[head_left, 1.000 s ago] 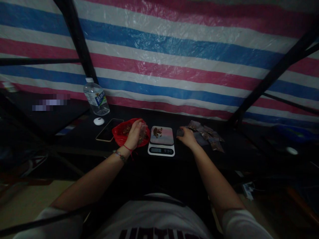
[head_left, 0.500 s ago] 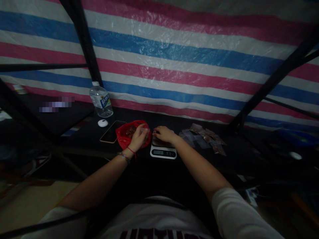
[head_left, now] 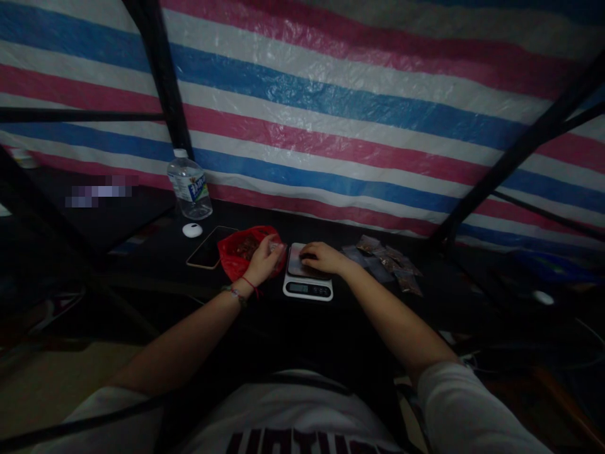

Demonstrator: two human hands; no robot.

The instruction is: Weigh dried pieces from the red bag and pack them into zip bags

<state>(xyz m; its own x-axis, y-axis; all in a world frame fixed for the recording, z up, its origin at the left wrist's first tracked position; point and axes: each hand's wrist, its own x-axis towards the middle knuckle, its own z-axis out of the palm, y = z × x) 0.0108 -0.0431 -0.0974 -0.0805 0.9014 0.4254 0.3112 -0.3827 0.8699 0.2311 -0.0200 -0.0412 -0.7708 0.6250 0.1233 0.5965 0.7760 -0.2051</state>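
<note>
My left hand (head_left: 263, 260) is closed at the right side of an open red plastic bag (head_left: 229, 257) that holds brown dried bits (head_left: 246, 247). A small clear plastic bag (head_left: 276, 248) shows between its thumb and fingers. My right hand (head_left: 322, 257) reaches over the pan of a white kitchen scale (head_left: 287, 291), its fingers curled down near the pan. Whatever lies in those fingers is hidden and dark. The scale's display is lit, but its figures are too small to read.
Several small clear bags (head_left: 385, 258), some filled with brown bits, lie right of the scale. Left of the red bag are a phone (head_left: 205, 249), a white rounded object (head_left: 192, 230) and a clear bottle (head_left: 190, 189). Dark metal posts (head_left: 167, 82) and striped sheeting (head_left: 307, 145) stand behind.
My right hand has shifted right, away from my left hand, uncovering more of the scale's pan. My left hand stays at the red bag. The view has shifted slightly.
</note>
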